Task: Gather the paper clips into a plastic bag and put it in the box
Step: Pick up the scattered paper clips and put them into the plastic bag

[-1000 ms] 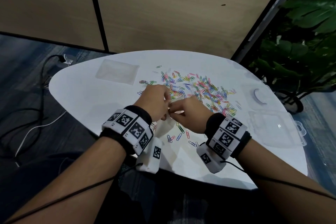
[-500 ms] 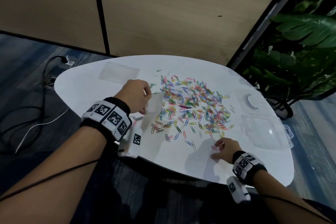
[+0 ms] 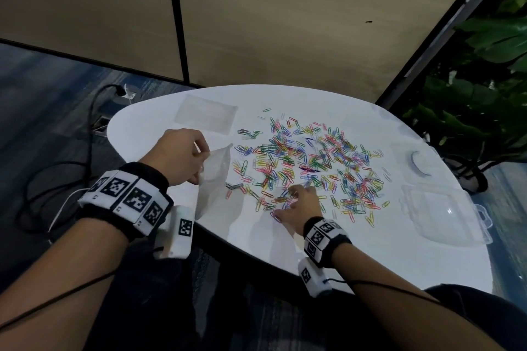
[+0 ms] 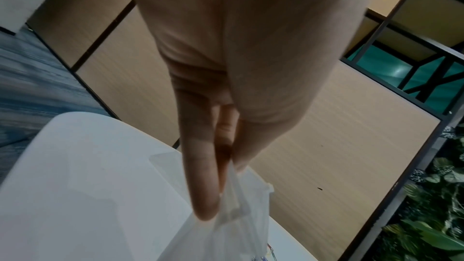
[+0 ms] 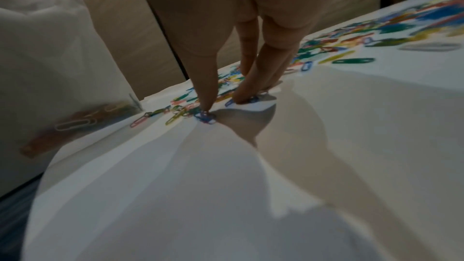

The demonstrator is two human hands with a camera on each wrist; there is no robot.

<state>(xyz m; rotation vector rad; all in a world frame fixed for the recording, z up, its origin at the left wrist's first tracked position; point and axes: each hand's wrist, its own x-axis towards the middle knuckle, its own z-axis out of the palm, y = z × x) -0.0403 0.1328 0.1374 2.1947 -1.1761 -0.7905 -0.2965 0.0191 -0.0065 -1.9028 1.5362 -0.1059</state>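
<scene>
Several coloured paper clips (image 3: 308, 162) lie scattered over the middle of the white table (image 3: 356, 259). My left hand (image 3: 182, 157) pinches the top edge of a clear plastic bag (image 3: 214, 177), which hangs upright left of the pile. The left wrist view shows the left hand (image 4: 226, 176) with finger and thumb closed on the bag's rim (image 4: 233, 225). My right hand (image 3: 285, 204) is on the pile's near edge. In the right wrist view, the right hand (image 5: 223, 104) presses its thumb and fingertips (image 5: 241, 98) down on clips (image 5: 351, 33), a small gap between them. A few clips show through the bag (image 5: 50, 57).
A clear plastic box (image 3: 439, 214) sits at the table's right edge, with a small round ring (image 3: 419, 164) behind it. A flat stack of spare bags (image 3: 206, 115) lies at the far left. Plants (image 3: 484, 94) stand to the right, and cables run on the floor at left.
Both hands were together on the bag. The right hand let go, swung out to the near right, then came in onto the pile's near edge. The left hand carried the bag left.
</scene>
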